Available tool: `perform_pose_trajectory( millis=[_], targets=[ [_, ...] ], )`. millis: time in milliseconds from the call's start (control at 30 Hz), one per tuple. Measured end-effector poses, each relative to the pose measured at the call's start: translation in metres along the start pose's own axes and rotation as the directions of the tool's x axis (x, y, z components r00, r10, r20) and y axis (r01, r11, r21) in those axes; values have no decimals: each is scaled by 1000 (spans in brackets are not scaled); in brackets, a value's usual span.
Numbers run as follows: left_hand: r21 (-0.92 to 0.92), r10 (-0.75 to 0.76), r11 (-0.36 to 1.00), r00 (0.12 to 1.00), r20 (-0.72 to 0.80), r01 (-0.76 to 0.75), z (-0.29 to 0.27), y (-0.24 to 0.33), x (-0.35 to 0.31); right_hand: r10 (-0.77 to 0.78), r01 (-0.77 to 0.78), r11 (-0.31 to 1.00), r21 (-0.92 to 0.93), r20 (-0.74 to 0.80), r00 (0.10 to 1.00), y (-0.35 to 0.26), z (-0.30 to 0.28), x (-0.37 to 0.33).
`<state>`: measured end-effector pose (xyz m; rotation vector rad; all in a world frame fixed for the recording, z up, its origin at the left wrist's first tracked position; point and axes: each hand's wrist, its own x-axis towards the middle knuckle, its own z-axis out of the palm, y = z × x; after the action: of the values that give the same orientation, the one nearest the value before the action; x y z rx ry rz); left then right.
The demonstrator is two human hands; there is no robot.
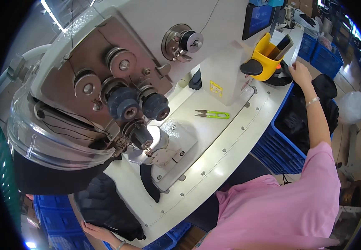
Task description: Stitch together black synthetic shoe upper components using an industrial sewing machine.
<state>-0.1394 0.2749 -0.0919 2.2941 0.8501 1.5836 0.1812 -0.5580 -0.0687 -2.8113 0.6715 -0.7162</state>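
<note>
My left hand [98,232] lies with fingers stretched along the lower left edge of a black quilted fabric piece [107,204], which rests at the left end of the sewing machine table. My right hand [301,75] reaches far right, its fingers closed at the edge of a small stack of black curved pieces [281,78] behind the yellow cup; the fingertips are partly hidden. One black curved strip [148,185] lies flat beside the needle area of the sewing machine [93,71]. Neither hand is near the needle.
Green thread snips [213,114] lie on the machine bed. The yellow cup [263,58] holds tools at the table's right. A blue crate [278,148] with black fabric stands below my right arm; more blue crates [59,216] are at lower left. A clear guard [51,137] juts out.
</note>
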Motion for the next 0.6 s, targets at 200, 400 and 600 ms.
perform_pose_trajectory(
  millis=[200,400,600],
  targets=[
    [189,197,961,979,55,-204,-33,102,-11,-29,78,986,-147,313,949,3,66,49],
    [-164,457,887,772,442,-431,-7,223,-53,-155,147,979,-139,-46,987,75,66,62],
    [-237,389,919,626,676,-315,84,224,-89,-79,78,992,-96,-1,997,32,48,42]
  ],
)
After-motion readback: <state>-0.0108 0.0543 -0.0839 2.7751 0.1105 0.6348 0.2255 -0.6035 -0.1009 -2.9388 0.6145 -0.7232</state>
